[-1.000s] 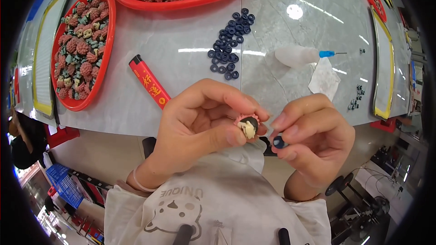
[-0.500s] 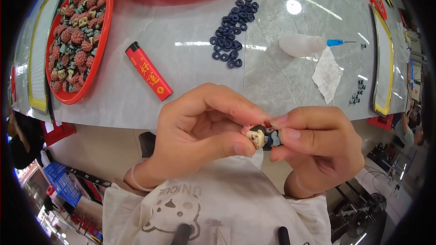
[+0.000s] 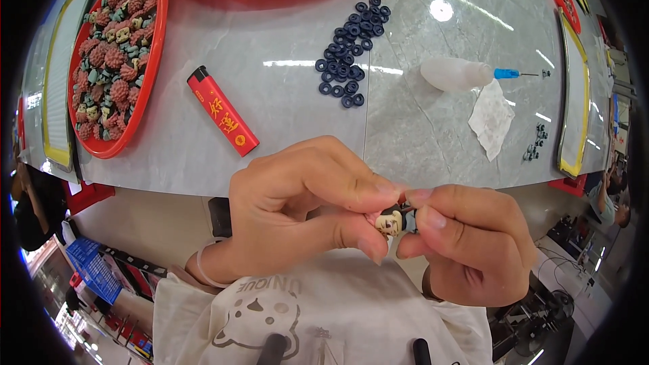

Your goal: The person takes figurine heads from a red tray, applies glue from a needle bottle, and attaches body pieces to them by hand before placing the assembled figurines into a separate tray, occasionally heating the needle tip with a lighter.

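Between my two hands, just off the near table edge, is a small toy figurine (image 3: 390, 222) with pink hair, a pale face and a blue-grey body. My left hand (image 3: 304, 203) pinches its hair end between thumb and forefinger. From the other side, the fingertips of my right hand (image 3: 476, 233) are closed on its body, which they mostly cover. The figurine lies sideways with its face turned up.
Red trays of figurines (image 3: 161, 47) stand at the left and far side. On the grey table (image 3: 284, 108) lie a red lighter (image 3: 223, 111), dark blue rings (image 3: 348, 51), a white needle-tipped bottle (image 3: 454, 74), crumpled tissue (image 3: 491, 122) and small dark parts (image 3: 535, 143).
Both hands have shifted slightly toward me with the figurine. The figurine has turned a little, showing more of its face. The left fingers have moved slightly right.
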Demonstrator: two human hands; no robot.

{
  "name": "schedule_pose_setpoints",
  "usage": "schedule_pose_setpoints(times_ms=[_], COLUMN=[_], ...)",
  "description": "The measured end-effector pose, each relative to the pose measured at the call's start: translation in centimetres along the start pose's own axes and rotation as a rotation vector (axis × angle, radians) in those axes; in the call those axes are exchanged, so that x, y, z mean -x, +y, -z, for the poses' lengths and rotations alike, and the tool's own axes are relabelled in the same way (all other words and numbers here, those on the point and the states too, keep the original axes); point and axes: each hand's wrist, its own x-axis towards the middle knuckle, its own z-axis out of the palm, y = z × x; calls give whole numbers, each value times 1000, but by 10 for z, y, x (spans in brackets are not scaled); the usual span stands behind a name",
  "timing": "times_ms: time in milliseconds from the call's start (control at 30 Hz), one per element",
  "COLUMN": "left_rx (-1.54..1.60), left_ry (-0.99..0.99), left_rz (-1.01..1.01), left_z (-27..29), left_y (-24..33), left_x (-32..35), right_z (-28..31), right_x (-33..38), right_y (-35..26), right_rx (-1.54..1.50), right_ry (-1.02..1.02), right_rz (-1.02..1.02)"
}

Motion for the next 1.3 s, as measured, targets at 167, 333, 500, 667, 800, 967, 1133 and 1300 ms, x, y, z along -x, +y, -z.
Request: schedule_pose_setpoints(times_ms=[167,333,500,667,800,967,1133,1300], left_rx=[-73,-252,-389,-448,-473,-491,-490,-480], left_ry=[30,125,164,182,181,178,188,211], left_rz=[40,136,168,144,111,69,48,34], left_z=[11,21,74,129,153,163,172,144], left_y=[2,2,-30,-75,-83,-75,-52,-82], left_x=[0,-6,3,29,25,9,-35,-101], right_z=[-13,-27,-9,5,3,12,16,17], right_x=[7,-3,12,10,15,21,22,20], right_y=[9,11,3,21,30,31,36,36], right_rx=[-37,130,85,7,-149,-124,-149,-170], right_ry=[49,167,31,-3,66,132,329,273], right_rz=[7,230,202,71,-30,-111,-185,-165])
